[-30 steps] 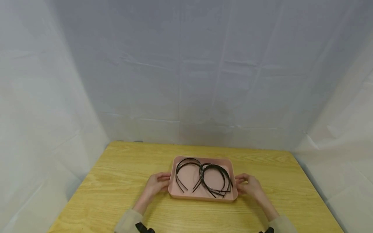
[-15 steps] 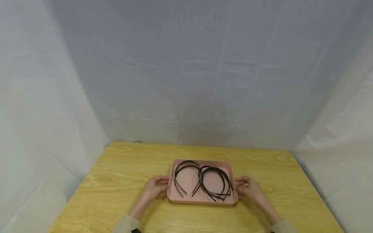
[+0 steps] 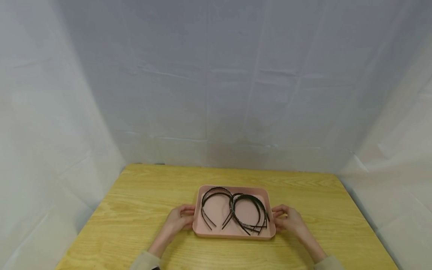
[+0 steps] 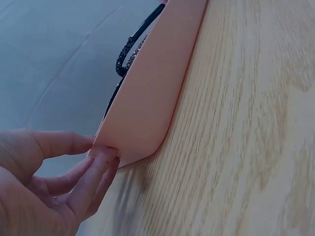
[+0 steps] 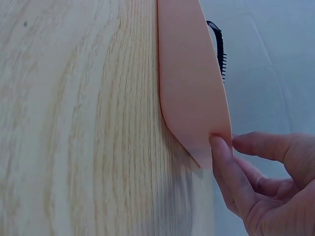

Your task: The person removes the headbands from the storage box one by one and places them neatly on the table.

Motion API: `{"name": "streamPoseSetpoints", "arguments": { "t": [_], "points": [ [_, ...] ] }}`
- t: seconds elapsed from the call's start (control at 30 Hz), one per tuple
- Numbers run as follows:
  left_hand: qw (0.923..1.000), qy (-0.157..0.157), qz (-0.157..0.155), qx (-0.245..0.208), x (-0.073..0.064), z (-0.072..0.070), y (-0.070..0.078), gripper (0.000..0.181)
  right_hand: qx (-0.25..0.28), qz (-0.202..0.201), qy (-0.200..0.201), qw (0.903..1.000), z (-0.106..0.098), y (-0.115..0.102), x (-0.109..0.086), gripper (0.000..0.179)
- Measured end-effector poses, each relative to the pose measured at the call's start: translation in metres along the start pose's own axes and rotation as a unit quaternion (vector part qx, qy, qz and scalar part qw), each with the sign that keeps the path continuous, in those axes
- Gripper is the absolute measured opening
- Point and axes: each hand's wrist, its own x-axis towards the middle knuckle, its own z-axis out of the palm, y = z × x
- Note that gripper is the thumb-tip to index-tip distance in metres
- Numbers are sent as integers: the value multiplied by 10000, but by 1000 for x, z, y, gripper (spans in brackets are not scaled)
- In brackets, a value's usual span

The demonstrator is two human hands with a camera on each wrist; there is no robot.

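A shallow pink rectangular tray (image 3: 221, 233) lies low on the wooden table, its long side toward me. Inside are several black headbands (image 3: 249, 197), some with comb teeth, overlapping on the right; one toothed headband (image 3: 217, 189) arches at the left. My left hand (image 3: 179, 219) grips the tray's left end, fingers bent at the rim and outer wall in the left wrist view. At the opposite end my right hand (image 3: 288, 219) holds the tray likewise; the right wrist view shows fingertips (image 5: 220, 147) against the outer wall and rim.
The yellow wood-grain table (image 3: 141, 195) extends around the tray on all sides. Pale sheeting (image 3: 236, 112) hangs behind the table's far edge, with more sheeting along the left and right.
Held by both hands, the tray has slid a little toward me with the headbands in it. Over the last half second it has barely shifted.
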Motion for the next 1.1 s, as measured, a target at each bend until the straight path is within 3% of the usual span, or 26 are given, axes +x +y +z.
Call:
{"name": "streamPoseSetpoints", "arguments": {
  "t": [0.1,0.17,0.23,0.3,0.4,0.47,0.57,0.63,0.73,0.9,1.1],
  "points": [
    [9976,110,434,520,1,1,2,38,15,-54,-39,10000,-1,1,1,35],
    [9878,280,918,1224,2,2,4,34,-9,-70,-44,10000,-2,1,1,36],
    [9667,466,1490,2028,4,4,5,33,-45,-72,-52,10000,-2,1,2,37],
    [9358,593,2003,2839,6,7,6,35,-98,-71,-57,9999,-3,2,3,38],
    [8893,543,2551,3757,8,11,5,42,-173,-66,-87,9998,-4,3,4,39],
    [8637,451,2677,4246,10,14,3,48,-244,-63,-116,9996,-5,3,4,39],
    [8444,310,2518,4718,11,19,0,56,-317,-73,-115,9994,-6,3,5,36],
    [8421,234,2342,4853,11,20,-2,60,-437,-60,-15,9990,-6,2,6,31],
    [8450,105,2130,4904,11,20,-5,62,-522,-153,7,9985,-8,-1,8,30],
    [8489,-43,1976,4903,11,19,-8,64,-457,-531,-94,9975,-16,-11,14,36],
    [8453,-100,1861,5007,12,21,-8,66,-466,-749,-141,9960,-17,-27,33,40]
  ]
}}
